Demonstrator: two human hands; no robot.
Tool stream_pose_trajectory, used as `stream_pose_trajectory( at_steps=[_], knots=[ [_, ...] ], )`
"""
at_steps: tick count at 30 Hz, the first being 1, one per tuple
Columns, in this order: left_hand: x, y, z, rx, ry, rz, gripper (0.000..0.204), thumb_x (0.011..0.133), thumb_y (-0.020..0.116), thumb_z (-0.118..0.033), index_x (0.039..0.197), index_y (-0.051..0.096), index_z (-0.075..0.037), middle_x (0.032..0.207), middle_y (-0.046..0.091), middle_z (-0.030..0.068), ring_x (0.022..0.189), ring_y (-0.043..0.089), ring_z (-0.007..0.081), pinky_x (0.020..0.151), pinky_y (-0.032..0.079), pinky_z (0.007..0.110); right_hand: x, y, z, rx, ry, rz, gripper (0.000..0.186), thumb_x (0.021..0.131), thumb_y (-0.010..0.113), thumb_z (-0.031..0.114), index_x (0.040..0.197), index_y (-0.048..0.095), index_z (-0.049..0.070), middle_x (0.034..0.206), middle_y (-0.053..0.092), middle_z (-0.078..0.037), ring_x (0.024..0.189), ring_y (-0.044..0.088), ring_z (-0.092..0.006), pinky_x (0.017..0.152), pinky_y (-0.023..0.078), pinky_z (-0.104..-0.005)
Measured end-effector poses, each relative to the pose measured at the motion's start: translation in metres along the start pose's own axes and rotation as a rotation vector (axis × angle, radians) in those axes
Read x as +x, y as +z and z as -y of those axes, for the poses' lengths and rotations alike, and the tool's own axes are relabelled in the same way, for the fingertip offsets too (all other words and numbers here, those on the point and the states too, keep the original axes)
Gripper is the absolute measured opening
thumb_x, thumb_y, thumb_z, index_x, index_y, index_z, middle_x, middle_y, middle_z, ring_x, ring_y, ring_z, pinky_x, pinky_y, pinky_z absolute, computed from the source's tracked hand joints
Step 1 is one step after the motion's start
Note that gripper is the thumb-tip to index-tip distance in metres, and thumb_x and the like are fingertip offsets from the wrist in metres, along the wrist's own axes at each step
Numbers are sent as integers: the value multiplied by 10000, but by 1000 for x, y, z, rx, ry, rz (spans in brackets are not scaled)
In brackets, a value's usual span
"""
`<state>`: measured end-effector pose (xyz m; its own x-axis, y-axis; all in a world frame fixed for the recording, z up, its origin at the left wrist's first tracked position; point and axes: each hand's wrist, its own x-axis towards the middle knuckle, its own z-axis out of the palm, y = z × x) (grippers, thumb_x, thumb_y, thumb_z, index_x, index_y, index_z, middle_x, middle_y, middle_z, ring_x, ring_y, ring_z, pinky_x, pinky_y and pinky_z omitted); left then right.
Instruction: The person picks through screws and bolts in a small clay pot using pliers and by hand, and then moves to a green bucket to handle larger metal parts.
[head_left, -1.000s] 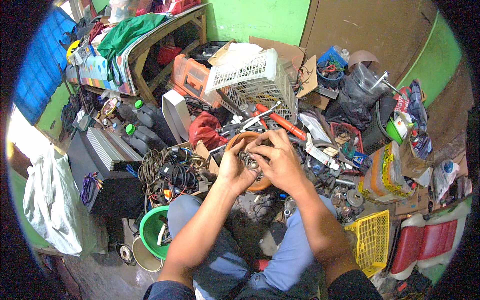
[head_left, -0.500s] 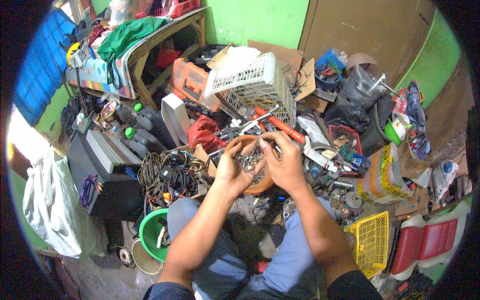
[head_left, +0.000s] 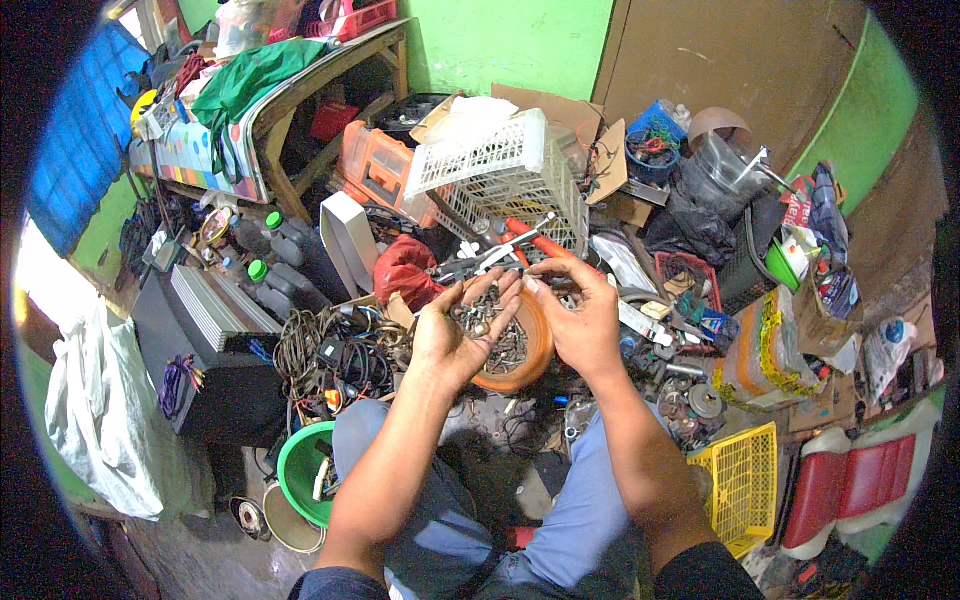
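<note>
A round orange-brown bowl [head_left: 540, 352] full of small metal screws and bits [head_left: 512, 350] stands in front of my knees. Over its left side is my left hand [head_left: 455, 338], palm turned up and fingers stretched apart. Small metal pieces show at its palm and between its fingers; I cannot tell which lie on the hand and which in the bowl behind. My right hand [head_left: 585, 320] is above the bowl's right rim, thumb and forefinger pinched together close to the left fingertips. Whatever the pinch holds is too small to name.
A white plastic crate [head_left: 500, 165], red plastic bag [head_left: 408, 272] and orange tube [head_left: 545, 243] lie beyond the bowl. Coiled cables [head_left: 310, 350] and a green basin [head_left: 300, 475] are to the left. To the right stand a yellow basket [head_left: 745, 480] and a taped box [head_left: 765, 350].
My left hand has moved left and opened flatter, uncovering more of the bowl's contents. My right hand has drawn slightly right, its fingers still pinched.
</note>
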<state>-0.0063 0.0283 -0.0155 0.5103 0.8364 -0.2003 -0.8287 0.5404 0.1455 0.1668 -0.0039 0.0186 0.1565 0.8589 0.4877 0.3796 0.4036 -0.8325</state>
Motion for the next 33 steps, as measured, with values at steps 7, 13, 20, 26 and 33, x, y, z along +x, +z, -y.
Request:
stream_pose_trajectory(
  at_steps=[7, 13, 20, 26, 33],
  knots=[
    [-1, 1, -1, 19, 14, -26, 541, 1094, 255, -290, 1431, 401, 107, 1444, 484, 282, 1340, 495, 419, 1127, 453, 523, 3, -2, 5, 406, 199, 64, 115, 934, 712, 72, 1009, 696, -15, 944, 734, -68, 831, 688, -123, 734, 557, -266],
    [0, 0, -1, -19, -12, 18, 524, 1086, 272, -269, 1446, 390, 93, 1469, 468, 275, 1358, 489, 399, 1125, 455, 512, 5, -5, -16, 863, 535, 84, 166, 976, 691, 215, 1007, 693, 51, 896, 712, -28, 779, 658, -107, 633, 503, -241],
    [-1, 3, 0, -48, 26, 35, 466, 1072, 332, -199, 1450, 403, 63, 1465, 484, 253, 1366, 490, 382, 1125, 462, 500, 5, -8, -21, 782, 521, 106, 209, 974, 698, 197, 1108, 686, 36, 896, 674, -10, 779, 619, -91, 659, 504, -257],
    [1, 2, 4, -78, 89, 19, 421, 1060, 361, -150, 1428, 439, 40, 1456, 502, 229, 1363, 498, 367, 1128, 462, 498, 6, -2, -33, 8, 280, 10, 130, 873, 752, 106, 953, 720, 9, 872, 718, -57, 744, 659, -122, 692, 516, -288],
    [0, 1, 11, -48, 108, -41, 460, 1064, 319, -207, 1430, 448, 41, 1467, 506, 209, 1351, 516, 345, 1107, 469, 493, 3, 3, -23, -52, 139, 147, 175, 865, 754, 108, 1027, 750, 42, 915, 704, -84, 798, 680, -163, 722, 535, -312]
  ],
)
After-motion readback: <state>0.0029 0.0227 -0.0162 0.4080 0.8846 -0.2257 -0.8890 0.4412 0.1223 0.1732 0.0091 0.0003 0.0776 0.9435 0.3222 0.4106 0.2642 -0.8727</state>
